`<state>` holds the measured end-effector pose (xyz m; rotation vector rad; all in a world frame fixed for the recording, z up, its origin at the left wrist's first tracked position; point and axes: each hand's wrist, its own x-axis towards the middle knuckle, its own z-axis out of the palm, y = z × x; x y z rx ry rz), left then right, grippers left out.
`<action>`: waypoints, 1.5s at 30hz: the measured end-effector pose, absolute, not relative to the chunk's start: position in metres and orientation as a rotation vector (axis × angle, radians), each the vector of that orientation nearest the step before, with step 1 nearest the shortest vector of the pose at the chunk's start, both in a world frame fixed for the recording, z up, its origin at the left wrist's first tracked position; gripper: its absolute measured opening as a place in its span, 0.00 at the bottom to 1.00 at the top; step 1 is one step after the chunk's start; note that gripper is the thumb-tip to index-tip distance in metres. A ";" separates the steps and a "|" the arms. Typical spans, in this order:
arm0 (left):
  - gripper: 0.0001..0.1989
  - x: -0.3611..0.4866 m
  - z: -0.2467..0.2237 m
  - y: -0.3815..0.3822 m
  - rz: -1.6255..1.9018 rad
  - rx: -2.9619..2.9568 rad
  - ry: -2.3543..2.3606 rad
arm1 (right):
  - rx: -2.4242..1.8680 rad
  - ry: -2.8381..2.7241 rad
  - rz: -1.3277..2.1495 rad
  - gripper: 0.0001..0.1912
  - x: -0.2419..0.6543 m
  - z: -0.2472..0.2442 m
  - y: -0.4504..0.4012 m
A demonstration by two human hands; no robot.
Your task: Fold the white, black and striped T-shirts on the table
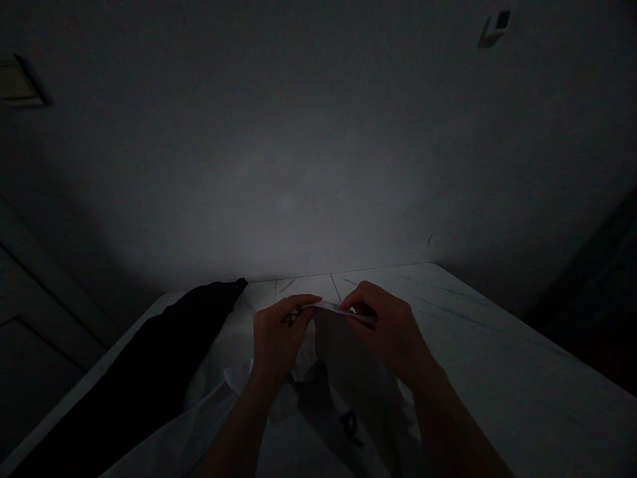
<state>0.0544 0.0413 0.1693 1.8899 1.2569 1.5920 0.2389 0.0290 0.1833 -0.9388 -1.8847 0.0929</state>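
One left hand (279,335), one right hand (391,325), pinching grey material (343,352), bag or garment unclear, black cloth (159,358) alongside

Place was a dim indoor room, likely a home; exact room type couldn't be told. Plain pale wall (318,159) stood behind a marble-patterned tabletop (497,358) with seam lines. Switch-like plate (17,83) sat upper left, small boxy fixture (497,22) upper right, grooved door-like panel (40,338) at left.
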 end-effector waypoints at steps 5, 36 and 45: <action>0.08 0.053 0.172 0.037 1.837 2.164 1.309 | -1.008 -1.852 0.067 0.04 0.239 0.181 0.032; 0.11 -0.083 0.294 0.079 0.926 2.094 1.270 | -0.950 -1.885 0.109 0.17 0.315 0.274 0.090; 0.17 -0.098 0.314 0.035 0.746 2.267 1.136 | -0.991 -1.945 -0.011 0.21 0.320 0.327 0.073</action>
